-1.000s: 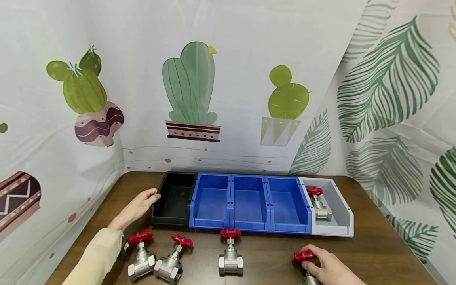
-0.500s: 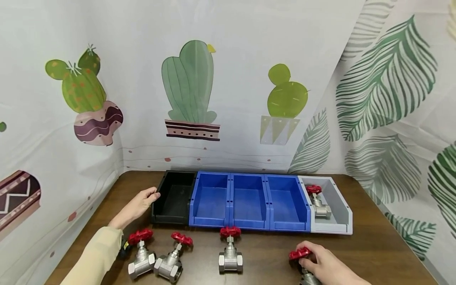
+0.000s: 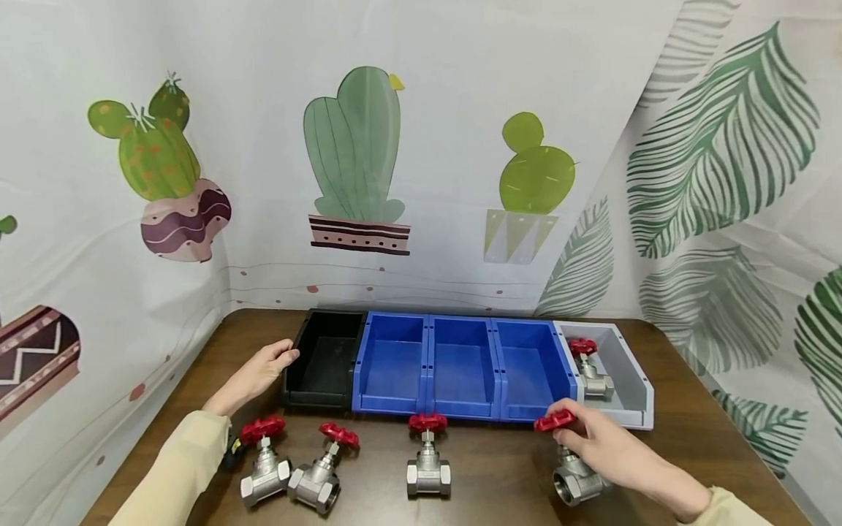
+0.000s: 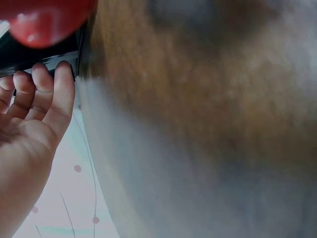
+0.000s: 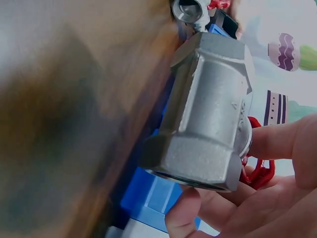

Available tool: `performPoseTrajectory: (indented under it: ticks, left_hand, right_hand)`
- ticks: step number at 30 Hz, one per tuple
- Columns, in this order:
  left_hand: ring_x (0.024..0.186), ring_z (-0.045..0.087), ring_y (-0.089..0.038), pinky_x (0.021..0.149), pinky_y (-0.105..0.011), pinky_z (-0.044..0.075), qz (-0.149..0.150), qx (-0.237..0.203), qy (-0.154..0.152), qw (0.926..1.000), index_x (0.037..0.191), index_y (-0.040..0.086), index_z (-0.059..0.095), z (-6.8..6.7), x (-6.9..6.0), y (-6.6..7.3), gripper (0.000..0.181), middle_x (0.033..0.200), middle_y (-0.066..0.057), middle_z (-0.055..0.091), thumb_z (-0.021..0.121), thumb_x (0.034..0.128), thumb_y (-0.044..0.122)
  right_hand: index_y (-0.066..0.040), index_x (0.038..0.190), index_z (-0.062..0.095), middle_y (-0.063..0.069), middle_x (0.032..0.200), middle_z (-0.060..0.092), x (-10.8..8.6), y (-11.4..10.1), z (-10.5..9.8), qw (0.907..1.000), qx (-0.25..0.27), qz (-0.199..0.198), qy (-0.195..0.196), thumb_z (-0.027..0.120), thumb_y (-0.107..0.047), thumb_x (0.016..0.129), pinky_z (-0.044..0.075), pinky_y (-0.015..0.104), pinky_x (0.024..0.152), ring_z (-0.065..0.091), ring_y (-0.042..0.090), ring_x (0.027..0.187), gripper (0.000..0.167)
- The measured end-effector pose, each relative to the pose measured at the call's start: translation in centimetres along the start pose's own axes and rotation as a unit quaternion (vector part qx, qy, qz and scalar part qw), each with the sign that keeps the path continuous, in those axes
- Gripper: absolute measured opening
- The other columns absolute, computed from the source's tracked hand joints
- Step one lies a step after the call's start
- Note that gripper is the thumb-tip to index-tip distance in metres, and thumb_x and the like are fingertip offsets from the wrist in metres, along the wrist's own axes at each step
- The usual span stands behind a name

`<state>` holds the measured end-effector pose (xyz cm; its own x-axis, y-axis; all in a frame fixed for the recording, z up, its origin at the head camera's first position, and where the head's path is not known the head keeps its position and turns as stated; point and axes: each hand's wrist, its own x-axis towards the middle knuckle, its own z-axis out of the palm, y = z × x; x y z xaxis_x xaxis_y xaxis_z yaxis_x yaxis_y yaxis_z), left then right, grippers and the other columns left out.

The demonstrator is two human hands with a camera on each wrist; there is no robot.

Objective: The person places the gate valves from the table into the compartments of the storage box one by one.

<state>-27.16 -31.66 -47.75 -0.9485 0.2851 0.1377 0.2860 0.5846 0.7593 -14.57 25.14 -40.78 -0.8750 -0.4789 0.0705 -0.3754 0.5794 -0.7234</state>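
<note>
My left hand (image 3: pixel 265 369) holds the left wall of the black bin (image 3: pixel 320 399); in the left wrist view its bent fingers (image 4: pixel 62 91) meet the bin's edge. My right hand (image 3: pixel 608 442) grips a steel valve (image 3: pixel 579 478) by its red handwheel (image 3: pixel 555 421), near the front of the grey bin (image 3: pixel 625 418). The right wrist view shows that valve's body (image 5: pixel 208 109) close up. Another valve (image 3: pixel 595 383) with a red handwheel lies inside the grey bin. On the table stand a middle valve (image 3: pixel 428 475) and two left valves, the outer valve (image 3: pixel 266 475) and its neighbour (image 3: pixel 317 482).
Between the black and grey bins sit a left blue bin (image 3: pixel 391 403), a middle blue bin (image 3: pixel 463 409) and a right blue bin (image 3: pixel 536 413), joined in a row. A dark object (image 3: pixel 233 451) is partly hidden by the left sleeve. A printed cloth (image 3: pixel 447 146) hangs behind the brown table (image 3: pixel 493 467).
My right hand has raised the valve off the table and moved it forward toward the bins. The left hand stays at the black bin. The head view has shifted slightly.
</note>
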Motion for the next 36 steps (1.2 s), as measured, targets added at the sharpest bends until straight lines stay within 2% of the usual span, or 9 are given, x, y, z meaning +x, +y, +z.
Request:
performPoseTrajectory:
  ticks: [3, 7, 11, 18, 22, 26, 30, 33, 36]
  left_hand:
    - [0.084, 0.052, -0.022, 0.073, -0.034, 0.042, 0.005, 0.006, -0.008, 0.9999, 0.09, 0.004, 0.05, 0.0, 0.1, 0.1, 0.026, 0.084, -0.007, 0.052, 0.048, 0.1046, 0.025]
    - [0.081, 0.05, -0.022, 0.072, -0.034, 0.042, 0.004, 0.013, -0.009, 0.9999, 0.088, 0.006, 0.049, 0.0, 0.1, 0.2, 0.027, 0.082, -0.005, 0.05, 0.048, 0.1045, 0.028]
    - [0.079, 0.048, -0.021, 0.07, -0.033, 0.041, 0.005, 0.008, -0.009, 0.9999, 0.087, 0.007, 0.048, -0.1, 0.1, 0.2, 0.027, 0.08, -0.004, 0.046, 0.048, 0.1046, 0.027]
    - [0.076, 0.046, -0.018, 0.067, -0.03, 0.039, 0.002, 0.0, -0.003, 1.0, 0.086, 0.007, 0.047, 0.1, 0.1, 0.3, 0.025, 0.078, -0.002, 0.043, 0.048, 0.1046, 0.023]
    - [0.073, 0.043, -0.016, 0.063, -0.03, 0.036, 0.007, -0.015, -0.006, 0.9998, 0.086, 0.006, 0.047, 0.1, 0.2, 0.4, 0.022, 0.076, -0.001, 0.04, 0.048, 0.1043, 0.019]
    - [0.075, 0.044, -0.019, 0.065, -0.032, 0.037, 0.007, -0.007, -0.007, 0.9999, 0.087, 0.005, 0.047, 0.0, 0.3, 0.5, 0.023, 0.077, -0.003, 0.041, 0.048, 0.1047, 0.019]
    - [0.092, 0.054, -0.028, 0.08, -0.041, 0.044, -0.01, 0.012, -0.005, 0.9999, 0.1, -0.002, 0.053, -0.2, 0.1, 0.6, 0.029, 0.093, -0.013, 0.056, 0.047, 0.1049, 0.026]
    - [0.092, 0.054, -0.028, 0.078, -0.041, 0.044, -0.015, 0.012, -0.005, 0.9998, 0.1, -0.004, 0.052, -0.2, -0.1, 0.6, 0.03, 0.093, -0.015, 0.055, 0.047, 0.105, 0.025]
    - [0.074, 0.046, -0.019, 0.065, -0.032, 0.038, -0.007, 0.01, -0.001, 0.9999, 0.088, 0.002, 0.047, 0.0, -0.2, 0.6, 0.025, 0.077, -0.006, 0.043, 0.047, 0.1049, 0.021]
  right_hand:
    - [-0.007, 0.11, 0.059, 0.004, 0.098, 0.063, 0.4, -0.2, -0.4, 0.9998, 0.011, 0.015, -0.009, 0.06, -0.004, 0.094, 0.042, 0.025, 0.061, 0.052, 0.006, 0.074, 0.016]
    - [-0.005, 0.111, 0.059, 0.003, 0.092, 0.061, 1.2, -0.7, -0.5, 0.9994, 0.016, 0.028, -0.011, 0.061, -0.004, 0.094, 0.043, 0.026, 0.058, 0.051, 0.007, 0.068, 0.017]
    - [-0.006, 0.11, 0.06, 0.002, 0.091, 0.062, 2.3, -1.3, -0.3, 0.9997, 0.007, 0.02, -0.01, 0.062, -0.004, 0.093, 0.044, 0.026, 0.06, 0.053, 0.008, 0.07, 0.017]
    - [-0.007, 0.109, 0.06, 0.002, 0.084, 0.06, 4.0, -2.0, -0.2, 0.9996, -0.017, 0.022, -0.009, 0.063, -0.004, 0.092, 0.042, 0.027, 0.055, 0.05, 0.009, 0.064, 0.018]
    - [-0.004, 0.109, 0.059, 0.0, 0.079, 0.057, 4.8, -2.0, -0.5, 0.9996, -0.02, 0.02, -0.004, 0.062, -0.002, 0.091, 0.04, 0.027, 0.052, 0.048, 0.009, 0.06, 0.018]
    - [-0.004, 0.109, 0.059, -0.001, 0.074, 0.054, 5.6, -1.7, -1.1, 0.9993, -0.028, 0.019, 0.013, 0.062, -0.001, 0.091, 0.037, 0.026, 0.049, 0.045, 0.009, 0.056, 0.019]
    - [-0.003, 0.112, 0.059, 0.0, 0.071, 0.052, 6.7, -1.2, -1.9, 0.9979, -0.041, 0.041, 0.028, 0.061, -0.003, 0.092, 0.036, 0.028, 0.048, 0.043, 0.011, 0.053, 0.02]
    - [-0.002, 0.117, 0.058, 0.002, 0.073, 0.053, 7.8, -0.7, -2.5, 0.9955, -0.047, 0.075, 0.035, 0.059, -0.006, 0.094, 0.035, 0.03, 0.048, 0.043, 0.013, 0.053, 0.023]
    - [-0.001, 0.12, 0.057, 0.004, 0.074, 0.054, 8.7, 0.1, -3.1, 0.9921, -0.052, 0.105, 0.045, 0.057, -0.008, 0.096, 0.034, 0.031, 0.048, 0.041, 0.015, 0.052, 0.025]
